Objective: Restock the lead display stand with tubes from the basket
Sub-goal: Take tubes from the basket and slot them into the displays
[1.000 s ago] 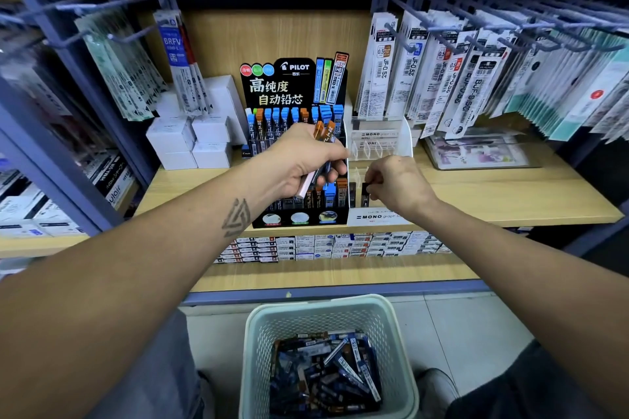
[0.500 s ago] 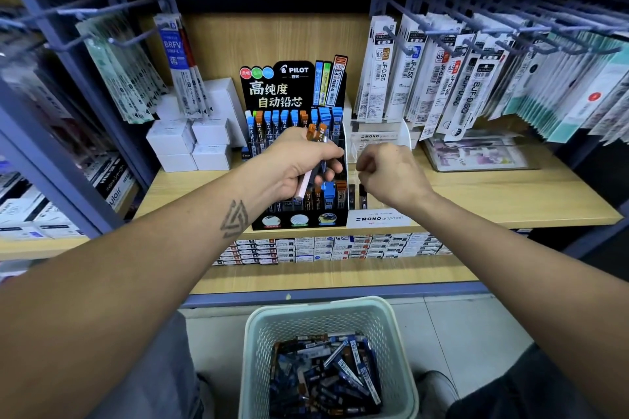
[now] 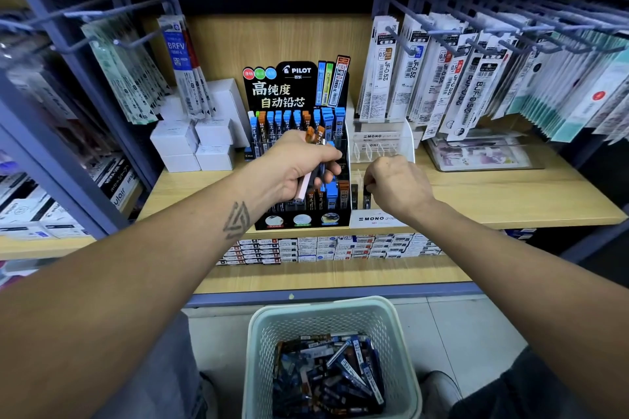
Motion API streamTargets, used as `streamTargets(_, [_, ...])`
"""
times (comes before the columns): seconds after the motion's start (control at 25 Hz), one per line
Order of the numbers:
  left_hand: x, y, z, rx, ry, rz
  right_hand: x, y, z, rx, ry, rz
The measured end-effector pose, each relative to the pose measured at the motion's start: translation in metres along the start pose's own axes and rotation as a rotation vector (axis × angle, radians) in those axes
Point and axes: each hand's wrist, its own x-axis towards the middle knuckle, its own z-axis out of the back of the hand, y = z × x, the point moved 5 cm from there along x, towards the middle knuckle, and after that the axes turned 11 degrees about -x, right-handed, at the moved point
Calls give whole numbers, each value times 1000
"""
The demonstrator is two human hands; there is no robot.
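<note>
While a bundle of lead tubes (image 3: 315, 160) is gripped in the left hand (image 3: 299, 165) before the black display stand (image 3: 299, 146), a single dark tube (image 3: 366, 197) appears to be pinched by the curled fingers of the right hand (image 3: 396, 185) at the front row of the clear stand (image 3: 381, 160); the fingertips are hidden. Blue- and orange-capped tubes are held upright in the black stand's slots, whereas most slots of the clear stand are seen unfilled. On the floor below, well apart from both hands, a pale basket (image 3: 332, 313) is partly filled with loose tubes. Bare wood is left along the shelf edge (image 3: 510, 214) to the right.
</note>
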Motion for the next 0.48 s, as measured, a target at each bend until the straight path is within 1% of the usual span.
streamTargets(0.2, [-2, 0, -1, -14, 3, 9, -2, 2, 6, -21, -26, 8])
streamTargets(0.24, [-2, 0, 0, -23, 0, 6, -2, 4, 12, 23, -30, -1])
streamTargets(0.28, [-1, 0, 1, -35, -3, 4, -2, 7, 19, 145, -24, -18])
streamTargets(0.32, [-1, -1, 1, -49, -6, 2, -2, 11, 24, 383, 12, -41])
streamTargets(0.36, [-1, -1, 2, -64, -10, -1, -4, 19, 29, 732, 113, -66])
streamTargets(0.4, [0, -2, 3, -81, -18, -6, -10, 30, 32, 1108, 263, -72])
streamTargets(0.44, [0, -2, 4, -103, -25, -10, -16, 42, 34, 1401, 414, -59])
streamTargets(0.48, [0, -2, 4, -127, -34, -13, -21, 50, 34, 1585, 522, -42])
